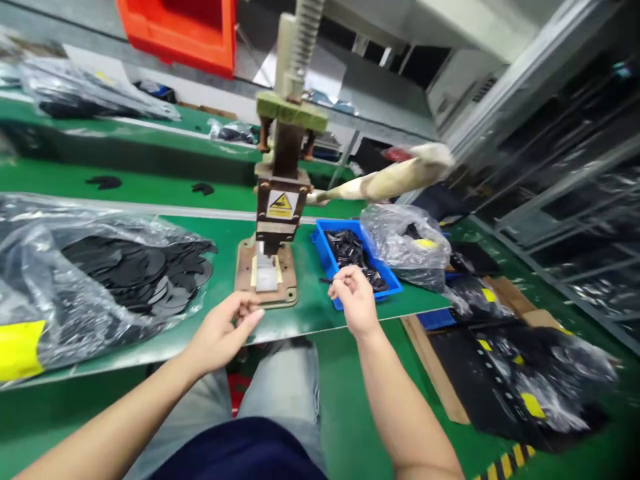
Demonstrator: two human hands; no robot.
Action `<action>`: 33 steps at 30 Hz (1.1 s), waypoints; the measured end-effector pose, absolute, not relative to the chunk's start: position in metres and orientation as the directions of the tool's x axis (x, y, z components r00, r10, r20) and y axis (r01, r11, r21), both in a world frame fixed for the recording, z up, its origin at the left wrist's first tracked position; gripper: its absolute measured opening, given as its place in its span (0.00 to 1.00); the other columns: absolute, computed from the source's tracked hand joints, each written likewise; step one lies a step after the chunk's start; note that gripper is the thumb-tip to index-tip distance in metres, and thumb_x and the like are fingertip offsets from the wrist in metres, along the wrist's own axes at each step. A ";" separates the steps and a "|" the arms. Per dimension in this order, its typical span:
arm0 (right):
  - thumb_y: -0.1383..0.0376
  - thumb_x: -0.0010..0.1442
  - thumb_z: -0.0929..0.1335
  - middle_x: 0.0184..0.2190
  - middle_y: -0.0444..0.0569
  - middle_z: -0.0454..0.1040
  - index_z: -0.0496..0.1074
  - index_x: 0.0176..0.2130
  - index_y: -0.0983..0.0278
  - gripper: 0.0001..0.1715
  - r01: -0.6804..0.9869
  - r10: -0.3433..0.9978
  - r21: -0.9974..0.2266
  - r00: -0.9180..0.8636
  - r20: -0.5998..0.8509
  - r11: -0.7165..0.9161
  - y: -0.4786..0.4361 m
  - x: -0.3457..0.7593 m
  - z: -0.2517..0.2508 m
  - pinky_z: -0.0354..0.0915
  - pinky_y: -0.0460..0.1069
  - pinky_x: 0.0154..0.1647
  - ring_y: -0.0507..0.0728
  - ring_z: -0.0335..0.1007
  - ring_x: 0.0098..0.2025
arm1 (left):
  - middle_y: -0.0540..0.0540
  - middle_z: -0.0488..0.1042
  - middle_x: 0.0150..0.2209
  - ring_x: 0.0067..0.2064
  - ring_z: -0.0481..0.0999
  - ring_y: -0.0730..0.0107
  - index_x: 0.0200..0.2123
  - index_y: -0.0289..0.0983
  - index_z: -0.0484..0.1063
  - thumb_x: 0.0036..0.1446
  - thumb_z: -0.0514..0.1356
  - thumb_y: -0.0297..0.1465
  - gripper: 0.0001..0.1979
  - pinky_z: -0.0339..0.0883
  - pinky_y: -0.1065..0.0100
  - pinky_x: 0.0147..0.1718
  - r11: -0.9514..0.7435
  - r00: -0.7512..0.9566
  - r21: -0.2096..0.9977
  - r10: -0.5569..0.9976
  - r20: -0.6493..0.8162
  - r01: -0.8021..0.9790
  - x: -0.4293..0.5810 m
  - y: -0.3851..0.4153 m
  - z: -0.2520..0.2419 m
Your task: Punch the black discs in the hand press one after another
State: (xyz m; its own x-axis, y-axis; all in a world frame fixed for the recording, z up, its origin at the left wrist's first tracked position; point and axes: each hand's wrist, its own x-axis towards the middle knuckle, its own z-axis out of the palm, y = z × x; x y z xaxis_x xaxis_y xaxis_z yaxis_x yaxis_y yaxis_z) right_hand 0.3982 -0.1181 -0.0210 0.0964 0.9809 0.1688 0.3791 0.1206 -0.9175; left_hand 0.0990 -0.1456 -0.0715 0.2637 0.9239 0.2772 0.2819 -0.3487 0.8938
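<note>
My right hand is closed in a pinch on a small black strip-like part, whose end sticks out to the left of the fingertips. Close by it stands a blue bin of glossy black pieces. My left hand is at the front of the press base, fingers loosely curled and thumb apart, with no object visible in it. A pale metal fixture block sits on that base, under the ram of the hand press.
Left of the press lies a clear plastic bag with flat black curved pieces. The press lever reaches out to the right. Beyond the blue bin are a filled plastic bag and cartons. An orange bin is up at the back.
</note>
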 end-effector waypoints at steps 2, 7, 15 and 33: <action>0.49 0.66 0.67 0.24 0.38 0.70 0.64 0.42 0.57 0.16 0.217 0.995 -0.972 0.031 0.100 0.091 -0.138 0.360 -0.039 0.69 0.49 0.33 0.52 0.69 0.27 | 0.45 0.77 0.44 0.39 0.77 0.70 0.57 0.40 0.72 0.69 0.62 0.38 0.16 0.73 0.67 0.42 -0.423 0.313 0.873 0.886 0.343 0.242 0.106 -0.144 -0.058; 0.48 0.66 0.69 0.23 0.39 0.72 0.66 0.40 0.58 0.17 -0.076 0.998 -0.997 -0.057 -0.006 -0.011 -0.162 0.302 -0.067 0.69 0.50 0.32 0.51 0.69 0.26 | 0.43 0.78 0.44 0.38 0.77 0.70 0.55 0.39 0.75 0.69 0.62 0.34 0.14 0.74 0.67 0.39 -0.495 0.368 0.834 0.843 0.392 0.246 0.111 -0.150 -0.054; 0.49 0.64 0.72 0.22 0.38 0.72 0.68 0.39 0.58 0.17 -0.217 0.995 -0.974 -0.085 -0.052 -0.070 -0.166 0.288 -0.076 0.70 0.50 0.34 0.51 0.70 0.26 | 0.45 0.78 0.39 0.36 0.76 0.72 0.49 0.37 0.78 0.70 0.61 0.32 0.09 0.73 0.69 0.35 -0.475 0.313 0.848 0.863 0.396 0.236 0.097 -0.160 -0.058; 0.57 0.65 0.71 0.36 0.41 0.76 0.71 0.48 0.58 0.12 -0.033 0.909 -0.930 0.227 0.349 0.365 -0.103 0.354 0.012 0.70 0.44 0.38 0.48 0.74 0.37 | 0.45 0.82 0.44 0.43 0.81 0.66 0.46 0.40 0.81 0.68 0.61 0.37 0.10 0.75 0.66 0.43 -0.479 0.216 0.710 0.875 0.433 0.517 0.072 -0.077 -0.064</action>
State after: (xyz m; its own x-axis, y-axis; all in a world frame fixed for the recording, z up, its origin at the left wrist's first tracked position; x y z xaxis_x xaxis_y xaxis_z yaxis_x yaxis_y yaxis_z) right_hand 0.3537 -0.1026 0.0123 0.2268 0.9094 0.3488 -0.0328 0.3650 -0.9304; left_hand 0.0717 -0.0774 -0.0643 0.2160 0.8752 0.4328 0.5167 -0.4785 0.7099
